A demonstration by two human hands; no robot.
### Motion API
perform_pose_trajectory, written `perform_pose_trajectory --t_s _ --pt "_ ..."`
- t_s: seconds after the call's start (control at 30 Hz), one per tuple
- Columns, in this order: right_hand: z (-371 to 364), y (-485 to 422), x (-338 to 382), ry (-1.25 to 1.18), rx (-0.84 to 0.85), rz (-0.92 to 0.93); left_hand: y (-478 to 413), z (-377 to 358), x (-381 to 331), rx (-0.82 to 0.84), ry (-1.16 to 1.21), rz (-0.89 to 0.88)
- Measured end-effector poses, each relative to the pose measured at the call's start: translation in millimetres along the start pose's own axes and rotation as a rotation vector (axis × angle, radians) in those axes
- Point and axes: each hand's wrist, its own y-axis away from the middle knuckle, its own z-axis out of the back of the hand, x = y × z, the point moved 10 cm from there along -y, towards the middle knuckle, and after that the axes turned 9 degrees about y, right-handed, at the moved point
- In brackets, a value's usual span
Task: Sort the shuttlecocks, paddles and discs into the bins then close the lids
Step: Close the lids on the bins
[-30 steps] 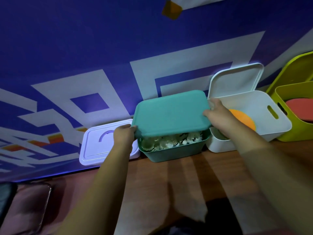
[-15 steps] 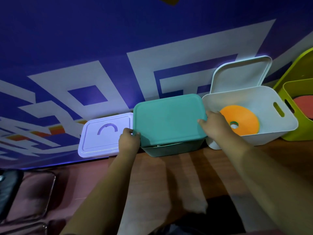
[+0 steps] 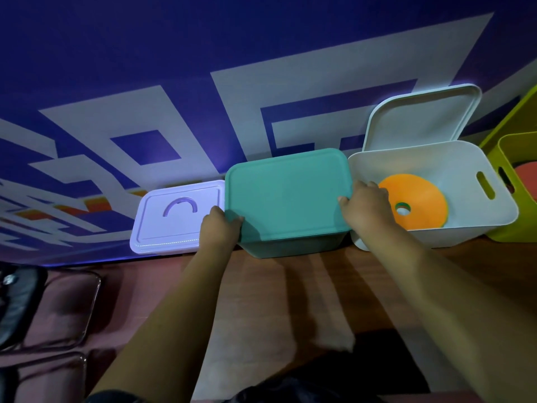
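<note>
Head view: teal lid (image 3: 287, 193) sits flat on the teal bin (image 3: 293, 247), middle of the row at the back of the table (image 3: 290, 286), no gap showing along the near rim. L hand (image 3: 219, 228) grips the lid's near-left corner, fingers curled over the edge w/ thumb on top. R hand (image 3: 364, 205) grips the right edge the same way, fingers together and wrapped down the side, fingertips hidden.

Lid looks like thin moulded plastic – light, stiff enough to keep its shape, smooth and prob a bit slippery. Best held at opposite edges as now, then pressed down at the corners to seat it. Contents not visible, so can't tell bin wt.

Lilac bin (image 3: 174, 219) touching on the left, lid on. White bin (image 3: 470, 228) just beside on the right, its white lid (image 3: 421, 117) propped upright behind it. Orange disc (image 3: 418, 199) leans inside – flat, rigid-looking, centre hole. That lid seems next: same light plastic, take by both side edges. Green bin (image 3: 517, 239) far right, partly cut off.
</note>
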Motion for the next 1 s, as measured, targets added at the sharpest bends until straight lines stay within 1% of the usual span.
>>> perform_pose_trajectory --t_s 0.13,0.27,0.4,0.47,0.53,0.6,0.67,0.8,0.9,1.0 --pt "-12 -2 -4 -0.065 0.048 0.015 -4 1 2 0.028 -0.022 0.016" --pt "-17 -4 5 -0.004 0.072 0.021 -11 -1 1 0.073 -0.08 -0.007" --pt "-17 -7 10 0.083 0.102 0.002 -22 -11 -23 0.181 -0.139 -0.187" --pt "-17 -7 10 0.102 0.108 -0.013 -31 -15 -31 0.256 -0.251 -0.221" --pt "-17 -5 11 0.116 0.129 -0.023 -40 -20 -34 0.315 -0.376 -0.222" --pt "-20 -4 13 0.136 0.159 -0.029 -44 -21 -33 0.351 -0.436 -0.183" --pt "-23 -2 14 0.157 0.185 -0.043 -47 -22 -31 0.366 -0.434 -0.156" --pt "-23 3 19 0.212 0.183 -0.075 -51 -23 -30 0.397 -0.427 -0.163" --pt "-25 -2 20 0.202 0.199 -0.119 -52 -25 -32 0.433 -0.449 -0.157" --pt "-21 -6 31 0.246 0.18 -0.108 -49 -24 -40 0.441 -0.48 -0.157"
